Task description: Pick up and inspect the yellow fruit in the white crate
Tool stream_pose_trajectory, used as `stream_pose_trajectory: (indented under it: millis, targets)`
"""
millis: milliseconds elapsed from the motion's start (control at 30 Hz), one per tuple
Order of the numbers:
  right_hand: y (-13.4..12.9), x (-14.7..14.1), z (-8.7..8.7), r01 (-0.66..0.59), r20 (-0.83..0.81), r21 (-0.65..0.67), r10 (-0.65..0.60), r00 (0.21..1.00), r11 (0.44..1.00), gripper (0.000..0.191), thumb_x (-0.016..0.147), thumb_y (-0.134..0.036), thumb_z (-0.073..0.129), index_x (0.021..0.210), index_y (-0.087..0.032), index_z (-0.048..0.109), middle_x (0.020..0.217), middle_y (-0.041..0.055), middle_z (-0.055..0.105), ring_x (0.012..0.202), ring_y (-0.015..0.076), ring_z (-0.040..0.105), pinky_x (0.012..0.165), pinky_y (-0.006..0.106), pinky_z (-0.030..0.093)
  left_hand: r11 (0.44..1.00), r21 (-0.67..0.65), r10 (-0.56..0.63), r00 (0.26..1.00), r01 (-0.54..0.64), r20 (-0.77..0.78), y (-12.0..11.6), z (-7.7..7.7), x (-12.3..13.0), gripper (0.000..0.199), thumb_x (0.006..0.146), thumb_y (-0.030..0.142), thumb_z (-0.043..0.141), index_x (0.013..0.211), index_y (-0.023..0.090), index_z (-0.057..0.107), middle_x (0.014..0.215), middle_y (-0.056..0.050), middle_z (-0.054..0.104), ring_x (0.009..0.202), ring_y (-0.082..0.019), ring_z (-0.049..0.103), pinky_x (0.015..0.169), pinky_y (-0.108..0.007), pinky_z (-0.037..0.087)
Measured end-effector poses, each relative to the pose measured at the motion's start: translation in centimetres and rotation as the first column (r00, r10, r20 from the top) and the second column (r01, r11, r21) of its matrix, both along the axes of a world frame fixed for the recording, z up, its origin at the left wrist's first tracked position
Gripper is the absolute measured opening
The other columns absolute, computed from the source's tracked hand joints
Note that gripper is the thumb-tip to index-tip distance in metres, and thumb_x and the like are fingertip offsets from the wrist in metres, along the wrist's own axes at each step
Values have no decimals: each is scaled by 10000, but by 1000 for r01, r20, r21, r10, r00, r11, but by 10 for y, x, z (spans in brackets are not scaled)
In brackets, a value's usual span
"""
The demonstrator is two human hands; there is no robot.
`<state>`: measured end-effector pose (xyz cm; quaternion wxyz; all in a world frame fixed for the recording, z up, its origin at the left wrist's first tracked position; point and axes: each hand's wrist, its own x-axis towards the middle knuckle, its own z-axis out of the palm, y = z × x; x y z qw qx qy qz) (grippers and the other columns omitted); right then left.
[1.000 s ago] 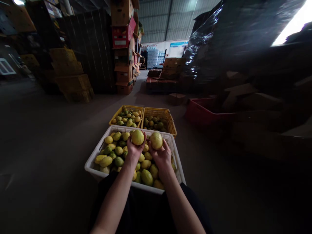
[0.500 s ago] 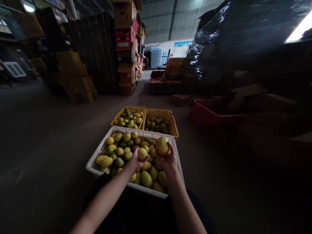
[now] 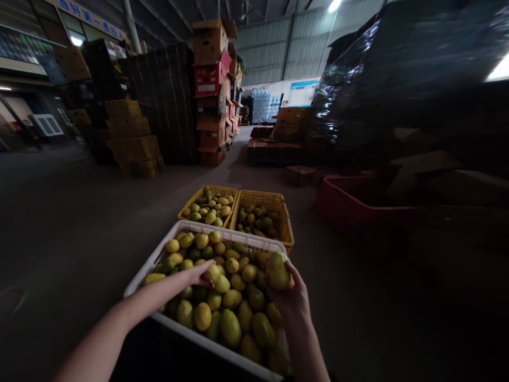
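A white plastic crate (image 3: 139, 281) full of yellow and green lemons (image 3: 230, 328) is in front of me. My left hand (image 3: 200, 273) reaches into its middle, thumb above and fingers below, closed around a yellowish lemon (image 3: 212, 273) that lies against its neighbours. Over the crate's right side, my right hand (image 3: 292, 292) grips a large, pale green-yellow lemon (image 3: 278, 270) and keeps it above the pile. Part of that hand's fingers is hidden behind the fruit.
Two yellow crates (image 3: 288, 220) with more lemons adjoin the white crate's far side. A red tub (image 3: 342, 204) stands at right. Stacked cartons (image 3: 210, 101), smaller boxes (image 3: 135, 146) and a dark wrapped stack (image 3: 382, 85) stand farther back.
My left hand has moved left, away from my right hand, and down among the lemons. My right hand keeps its large lemon, now slightly lower in view. The camera view has shifted.
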<state>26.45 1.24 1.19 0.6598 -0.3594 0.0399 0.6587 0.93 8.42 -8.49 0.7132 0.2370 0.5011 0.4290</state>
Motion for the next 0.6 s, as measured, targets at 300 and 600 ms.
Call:
stream_pose_trajectory:
  millis: [300, 600]
  targets:
    - [15, -4, -2, 15, 42, -30, -14, 999, 999, 404, 666, -196, 816, 1034, -228, 652, 826, 0, 770, 671, 199, 740, 562, 301, 631, 971, 162, 229, 890, -178, -393, 151, 122, -20, 376, 1080, 374, 328, 1372, 192, 478, 1162, -92, 691, 991, -143, 680, 737, -190, 565]
    - [16, -19, 3, -101, -8, -50, 101, 995, 994, 325, 684, -183, 804, 961, -237, 642, 755, -12, 754, 652, 195, 730, 585, 299, 622, 967, -88, -230, 669, 240, -707, 78, 79, -40, 182, 945, 334, 586, 900, 169, 650, 899, -38, 749, 845, -169, 697, 712, -200, 512]
